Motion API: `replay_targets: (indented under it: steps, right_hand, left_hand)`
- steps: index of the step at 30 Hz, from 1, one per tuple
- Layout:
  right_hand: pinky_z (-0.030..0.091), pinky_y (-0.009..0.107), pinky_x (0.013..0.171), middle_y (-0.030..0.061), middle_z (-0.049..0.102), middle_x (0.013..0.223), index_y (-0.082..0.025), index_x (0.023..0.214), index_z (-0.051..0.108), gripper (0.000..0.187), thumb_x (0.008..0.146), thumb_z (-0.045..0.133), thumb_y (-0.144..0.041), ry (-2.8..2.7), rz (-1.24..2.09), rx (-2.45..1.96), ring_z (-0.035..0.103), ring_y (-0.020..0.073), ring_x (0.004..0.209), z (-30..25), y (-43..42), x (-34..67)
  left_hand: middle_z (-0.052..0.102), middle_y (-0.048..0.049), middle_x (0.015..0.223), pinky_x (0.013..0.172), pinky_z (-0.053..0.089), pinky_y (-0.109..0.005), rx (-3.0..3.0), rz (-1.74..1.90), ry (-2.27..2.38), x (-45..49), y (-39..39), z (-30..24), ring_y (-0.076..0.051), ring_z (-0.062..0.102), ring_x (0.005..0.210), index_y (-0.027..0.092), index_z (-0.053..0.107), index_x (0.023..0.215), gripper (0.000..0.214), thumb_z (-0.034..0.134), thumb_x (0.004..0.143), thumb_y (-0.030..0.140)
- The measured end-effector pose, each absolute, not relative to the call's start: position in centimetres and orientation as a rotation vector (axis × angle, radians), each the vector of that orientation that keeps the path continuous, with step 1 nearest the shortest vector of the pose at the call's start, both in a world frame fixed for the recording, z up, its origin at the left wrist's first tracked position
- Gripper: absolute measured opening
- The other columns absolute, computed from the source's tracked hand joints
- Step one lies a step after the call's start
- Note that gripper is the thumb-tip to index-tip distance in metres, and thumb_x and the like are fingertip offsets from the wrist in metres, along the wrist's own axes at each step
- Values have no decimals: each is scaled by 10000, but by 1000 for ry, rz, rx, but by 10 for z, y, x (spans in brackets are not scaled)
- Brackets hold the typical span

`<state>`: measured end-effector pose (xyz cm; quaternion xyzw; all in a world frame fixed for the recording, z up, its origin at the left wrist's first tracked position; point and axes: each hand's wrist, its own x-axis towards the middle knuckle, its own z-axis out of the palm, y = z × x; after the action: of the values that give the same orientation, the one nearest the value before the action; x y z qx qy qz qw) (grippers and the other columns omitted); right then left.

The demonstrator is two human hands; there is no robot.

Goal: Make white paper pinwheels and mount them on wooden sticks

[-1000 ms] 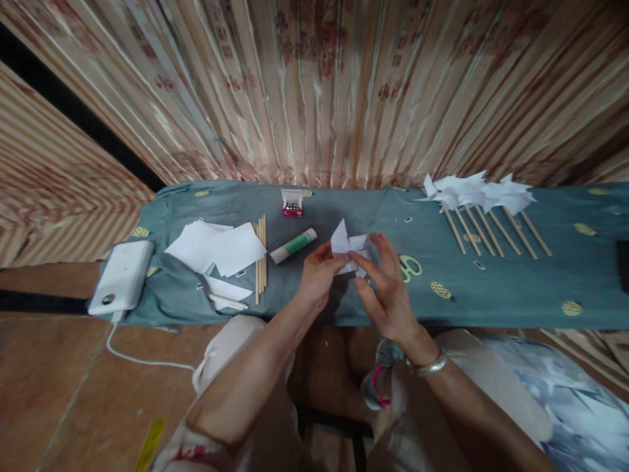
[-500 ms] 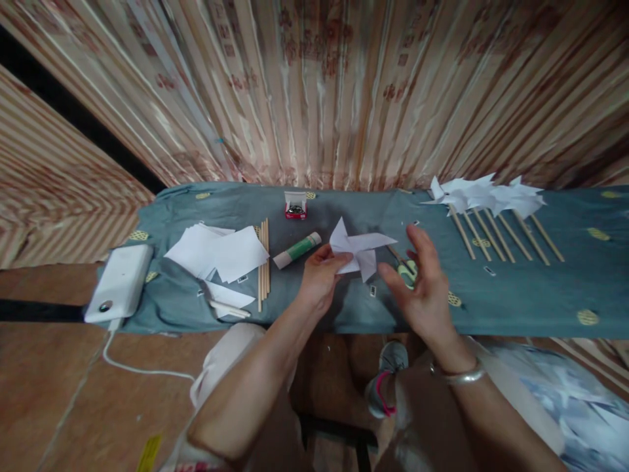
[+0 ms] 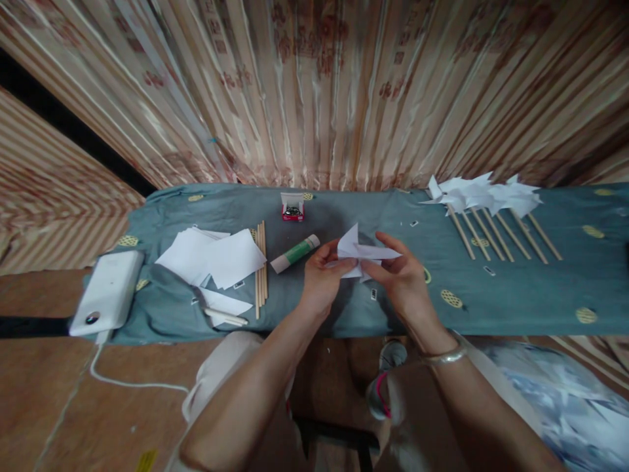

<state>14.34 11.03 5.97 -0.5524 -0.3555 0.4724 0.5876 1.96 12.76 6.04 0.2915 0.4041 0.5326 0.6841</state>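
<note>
A white folded paper pinwheel (image 3: 354, 248) is held between my two hands above the cloth-covered table. My left hand (image 3: 322, 275) pinches its left side, thumb on top. On the right side, my right hand (image 3: 403, 272) grips a blade between thumb and fingers. Just left of my left hand lies a green and white glue stick (image 3: 295, 254). Scissors lie mostly hidden behind my right hand, with only a bit of a yellow-green handle (image 3: 427, 275) showing.
Several finished pinwheels on wooden sticks (image 3: 491, 196) lie at the right. To the left are white paper sheets (image 3: 236, 259), loose wooden sticks (image 3: 261, 272) and a white power bank (image 3: 108, 292) with a cable. A small red box (image 3: 293, 208) stands open at the back.
My right hand has moved left from beside the pinwheel and closed on its right side. My left hand keeps its hold. The view has shifted slightly.
</note>
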Motion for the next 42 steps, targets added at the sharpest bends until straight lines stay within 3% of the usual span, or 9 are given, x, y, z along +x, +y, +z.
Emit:
replay_targets:
  steps: [12,20,33,42]
  right_hand:
    - [580,370,696,24,744,825,-192,1112,614,590,571,827,-296,-879,925,-1329,705,221,750,57,112,138]
    - [562,322,614,25,736,827,-190,1094,625,553,586,812,-305,-885,966,-1345,683,192,687,53,114,141]
    - [580,360,619,0,749,783,-228,956,665,461,532,839,-280,-815,1161,-1277,688,211,666,43,116,140]
    - [597,332,622,18,765,838,-215,996,682,460,572,850,-277,-766,1255,-1231,702,194,680,37,114,133]
  left_hand:
    - [700,20,727,695,483,-257,766,1210,969,17,132,57,-141,617,680,175,727,955,389,777,570,157]
    - [712,8,740,666,478,-263,805,1196,990,18,133,56,-161,626,675,178,734,978,385,781,597,195]
    - [665,12,692,624,434,-248,861,1122,1054,9,135,51,-136,561,625,172,719,815,232,766,588,188]
    - [669,7,684,582,429,-248,868,1123,1183,4,133,57,-140,572,594,168,690,986,406,750,586,137]
